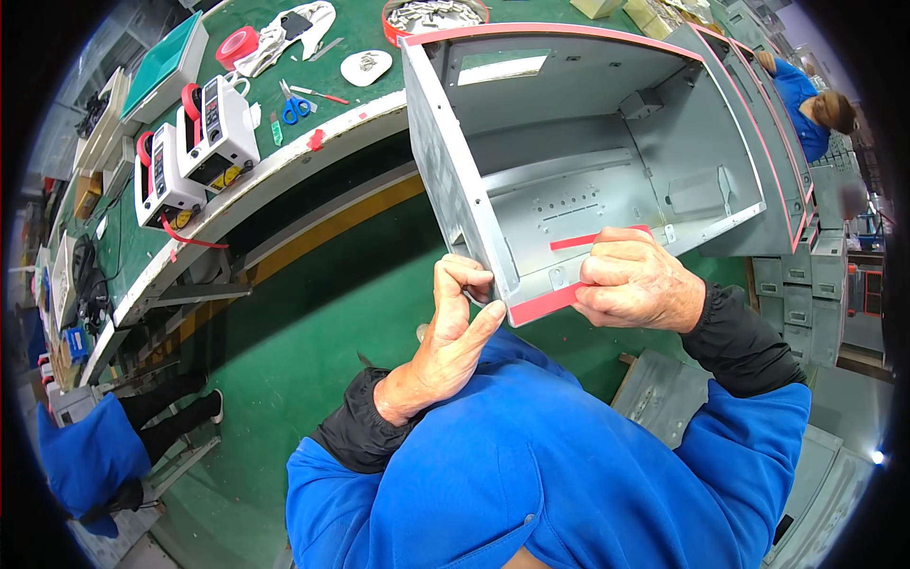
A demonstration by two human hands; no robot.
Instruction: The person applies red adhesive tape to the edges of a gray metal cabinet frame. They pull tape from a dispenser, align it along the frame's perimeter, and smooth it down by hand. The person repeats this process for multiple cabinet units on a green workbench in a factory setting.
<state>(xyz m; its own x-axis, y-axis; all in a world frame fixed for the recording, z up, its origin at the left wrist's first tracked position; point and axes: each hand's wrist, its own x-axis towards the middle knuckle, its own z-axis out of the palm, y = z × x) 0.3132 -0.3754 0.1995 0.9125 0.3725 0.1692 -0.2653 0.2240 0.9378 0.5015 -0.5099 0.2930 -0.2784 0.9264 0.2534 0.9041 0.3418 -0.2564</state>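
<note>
In front of me stands a grey sheet-metal box (559,180) with its open side up. Red tape (542,305) lies along the near rim, starting at the near left corner. My right hand (635,284) is closed in a fist on this tape; a loose red length shows past the far side of the fist, over the box opening. At that near left corner, my left hand (445,332) has its fingers curled against the outer wall and its thumb beside the tape's end. More red tape (559,31) covers the far rim.
A green-topped workbench (332,114) on the left carries two white tape dispensers (216,133), blue scissors (296,106), a red tape roll (237,45) and a round tray of small metal parts (436,14). More metal boxes (749,114) stand at right. Other people work at far right and lower left.
</note>
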